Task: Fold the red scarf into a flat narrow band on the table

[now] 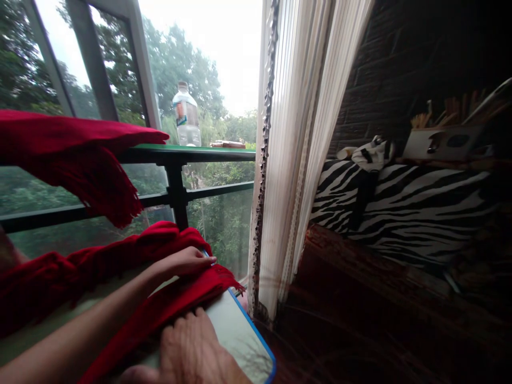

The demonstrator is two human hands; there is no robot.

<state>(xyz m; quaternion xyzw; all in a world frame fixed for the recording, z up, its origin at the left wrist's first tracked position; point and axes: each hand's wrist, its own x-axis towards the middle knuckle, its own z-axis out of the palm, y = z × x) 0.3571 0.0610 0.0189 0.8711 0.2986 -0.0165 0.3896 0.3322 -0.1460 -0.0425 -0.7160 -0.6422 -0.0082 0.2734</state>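
Bottle on railing, curtain near board; left hand pinches red cloth, right hand grip unclear

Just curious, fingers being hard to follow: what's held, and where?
The left hand appears to pinch the lower red cloth near its fringed end; whether the right hand grips it cannot be told.

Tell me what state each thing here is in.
Left hand, fingers curled at the board's edge
Right hand, against the lower red cloth
Lower red cloth, bunched across the board
Blue-edged board, partly covered
Upper red cloth, draped over the railing
Bottle, upright
Curtain, gathered
Window, seemingly open
Box, sticks poking out
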